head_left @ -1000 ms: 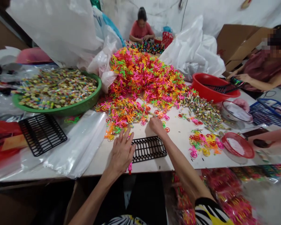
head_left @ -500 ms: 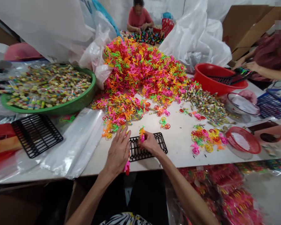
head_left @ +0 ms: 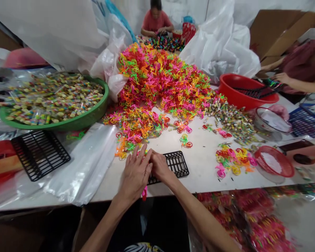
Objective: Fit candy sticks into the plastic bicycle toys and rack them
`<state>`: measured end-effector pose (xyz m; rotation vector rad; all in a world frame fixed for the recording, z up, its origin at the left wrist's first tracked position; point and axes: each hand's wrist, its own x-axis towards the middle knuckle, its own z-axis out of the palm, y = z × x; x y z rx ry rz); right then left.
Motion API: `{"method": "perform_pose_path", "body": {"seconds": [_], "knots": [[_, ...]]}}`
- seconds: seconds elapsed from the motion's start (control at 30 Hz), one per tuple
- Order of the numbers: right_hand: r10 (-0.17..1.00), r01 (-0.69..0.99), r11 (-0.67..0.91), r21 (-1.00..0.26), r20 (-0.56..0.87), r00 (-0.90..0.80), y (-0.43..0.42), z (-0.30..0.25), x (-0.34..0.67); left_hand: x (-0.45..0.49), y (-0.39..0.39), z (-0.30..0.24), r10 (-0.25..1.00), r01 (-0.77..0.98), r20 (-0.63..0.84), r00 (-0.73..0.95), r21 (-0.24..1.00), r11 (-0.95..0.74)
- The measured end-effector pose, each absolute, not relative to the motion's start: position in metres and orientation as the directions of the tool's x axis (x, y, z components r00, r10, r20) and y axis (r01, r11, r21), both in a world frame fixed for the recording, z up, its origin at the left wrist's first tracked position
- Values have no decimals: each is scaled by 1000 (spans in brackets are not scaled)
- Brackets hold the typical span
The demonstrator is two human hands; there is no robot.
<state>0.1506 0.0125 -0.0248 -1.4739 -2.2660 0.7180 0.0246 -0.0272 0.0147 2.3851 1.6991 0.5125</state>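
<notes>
"What's R of the fingers (head_left: 146,160)?"
"Red basin (head_left: 229,93), then blue basket (head_left: 307,119) farther out (brown cardboard box (head_left: 274,31) beyond)."
"L of 'em?"
"Red plastic (head_left: 0,151), well apart."
"Straight ahead?"
"Co-worker (head_left: 155,22) w/ pinkish top, far past."

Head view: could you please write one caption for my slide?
Left hand and right hand close together at a black rack, before a heap of colorful plastic pieces on a white table.

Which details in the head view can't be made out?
Head view: left end of the black rectangular plastic rack, covered by left hand and right hand.
Head view: anything the right hand grips, hidden by both hands.
Head view: maroon-shirted person, cut by right edge.
</notes>
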Motion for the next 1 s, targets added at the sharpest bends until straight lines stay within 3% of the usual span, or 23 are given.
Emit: {"method": "perform_pose_path", "body": {"seconds": [0.13,0.23,0.3,0.6,0.77,0.87,0.93,1.0], "knots": [[891,775,344,-530,-75,-447,64,-12,181,19,-27,15,931,875,213,297,331,-355],[998,932,68,-356,18,-66,118,1,202,15,-28,13,923,862,262,280,355,-363],[999,949,-11,-315,39,25,145,6,203,14,-29,11,920,855,274,280,364,-369],[992,947,-114,-302,26,127,140,-2,209,14,-28,10,918,840,281,279,392,-375],[981,890,40,-455,189,52,78,-7,232,14,-29,9,931,835,257,259,426,-349],[980,809,97,-579,197,24,43,-14,228,15,-28,8,930,831,249,270,428,-355],[986,678,52,-733,143,79,29,-19,222,15,-27,7,934,828,237,266,440,-347],[988,404,-47,-913,16,151,19,-22,215,15,-26,7,941,815,217,259,473,-333]]}}
